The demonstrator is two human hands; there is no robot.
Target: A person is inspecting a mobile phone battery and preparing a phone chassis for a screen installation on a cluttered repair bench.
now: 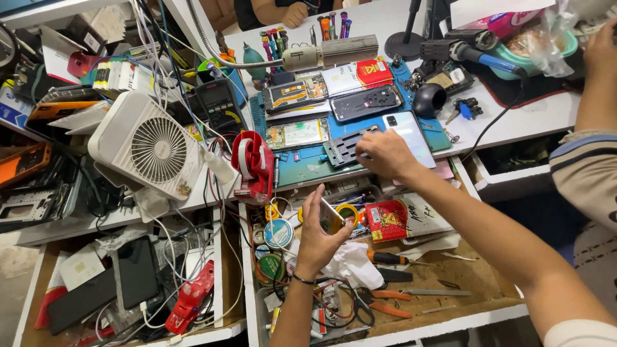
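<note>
Head view, looking down on a crowded phone-repair counter [514, 122] with a blue work mat [308, 164] at its middle, the landmark for all that follows. The left hand [316, 239] is raised below the mat's near edge, above an open drawer [450, 283] of tools; its fingers [311, 204] pinch a small flat part [331, 217], thumb on one side and fingertips on the other, held upright and tilted toward the face, seemingly so it can be looked over. The right hand [384, 154] reaches onto the mat's near right corner, palm down, fingers pressed together on a dark perforated phone frame [344, 146], apparently steadying it flat; the frame lies under and just left of the fingertips. Touching the hand's far side lies a pale phone back [411, 136]. Further up the mat sit opened phones [295, 94] with their insides showing, laid out within easy reach. Left of the mat stands a red tape dispenser [252, 164], and beyond that a white desk fan [149, 146] facing the work area. Beyond the mat's far edge another person's hand [295, 14] rests on the counter, and another's arm [594, 83] enters at the right.
</note>
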